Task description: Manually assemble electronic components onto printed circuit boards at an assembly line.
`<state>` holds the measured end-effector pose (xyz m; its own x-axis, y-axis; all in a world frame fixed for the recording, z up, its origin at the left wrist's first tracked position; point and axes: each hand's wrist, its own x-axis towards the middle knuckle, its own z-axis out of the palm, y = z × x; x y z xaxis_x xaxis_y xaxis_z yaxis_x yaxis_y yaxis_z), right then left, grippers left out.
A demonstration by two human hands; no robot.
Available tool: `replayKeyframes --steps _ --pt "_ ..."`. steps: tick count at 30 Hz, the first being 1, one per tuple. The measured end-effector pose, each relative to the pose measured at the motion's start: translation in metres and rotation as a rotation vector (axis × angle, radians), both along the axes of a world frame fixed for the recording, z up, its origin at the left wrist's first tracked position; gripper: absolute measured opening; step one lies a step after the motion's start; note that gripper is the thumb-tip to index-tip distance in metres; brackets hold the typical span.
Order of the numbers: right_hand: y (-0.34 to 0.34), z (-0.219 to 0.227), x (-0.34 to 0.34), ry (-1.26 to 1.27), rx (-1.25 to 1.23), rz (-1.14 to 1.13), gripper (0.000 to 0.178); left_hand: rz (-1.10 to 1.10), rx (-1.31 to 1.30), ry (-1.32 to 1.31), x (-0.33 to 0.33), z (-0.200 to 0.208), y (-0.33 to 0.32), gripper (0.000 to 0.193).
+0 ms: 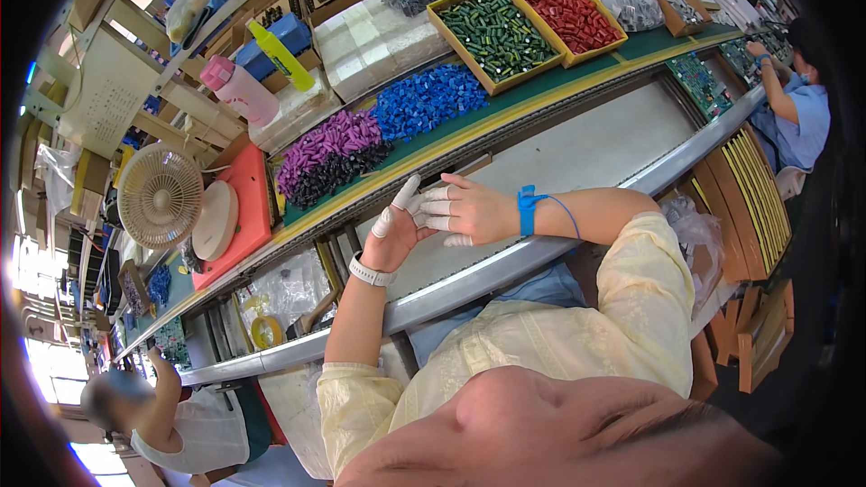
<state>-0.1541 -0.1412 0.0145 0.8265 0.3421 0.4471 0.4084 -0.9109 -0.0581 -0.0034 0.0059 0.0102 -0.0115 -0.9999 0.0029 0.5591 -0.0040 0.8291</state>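
My left hand [392,243] is raised over the conveyor with its fingers stretched upward. White finger cots [382,223] cover its fingertips, and a pale watch [371,271] sits on that wrist. Coming in from the right, my right hand [483,215] points its extended fingers at the left one. Its fingers, also in white cots [438,208], overlap and seem to touch the left fingers. A blue wrist strap [527,210] with a thin cord circles the right wrist. I see no part held in either hand; the contact between the fingers is partly hidden.
Beyond the conveyor rail [433,284] lie purple parts [327,146], black parts [338,171], blue parts [430,102], and boxes of green [496,34] and red components [568,13]. A fan [162,196] stands left. Co-workers sit at both sides; circuit boards [699,84] lie rightward.
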Motion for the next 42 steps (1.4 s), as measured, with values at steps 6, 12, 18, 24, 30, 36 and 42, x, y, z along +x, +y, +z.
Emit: replayKeyframes --steps 6,12,18,24,30,36,42 --pt "0.0005 0.0031 -0.0015 -0.019 -0.020 -0.011 0.043 0.035 0.011 -0.006 0.0033 -0.0070 0.0014 0.080" --pt "-0.0002 0.0004 -0.0009 -0.021 -0.011 -0.017 0.045 0.055 0.019 -0.015 0.0015 -0.0028 0.0004 0.075" --pt "-0.0008 -0.0008 -0.0009 -0.022 -0.023 -0.011 0.042 0.056 0.008 -0.004 0.0021 -0.0037 0.0005 0.073" --pt "-0.0003 -0.0011 -0.0006 -0.035 -0.019 -0.004 0.043 0.046 -0.004 0.010 0.0046 -0.0074 0.0017 0.071" --pt "-0.0006 0.0015 -0.0014 -0.024 -0.014 -0.012 0.044 0.026 0.001 0.024 0.0043 -0.0078 0.0009 0.073" --pt "0.0001 -0.0011 -0.0007 -0.009 0.023 0.007 0.047 -0.017 0.027 0.002 0.0027 -0.0069 0.0012 0.074" --pt "0.0010 0.0051 -0.0020 -0.019 0.035 0.019 0.047 0.072 0.058 -0.070 0.0015 -0.0037 0.0007 0.075"
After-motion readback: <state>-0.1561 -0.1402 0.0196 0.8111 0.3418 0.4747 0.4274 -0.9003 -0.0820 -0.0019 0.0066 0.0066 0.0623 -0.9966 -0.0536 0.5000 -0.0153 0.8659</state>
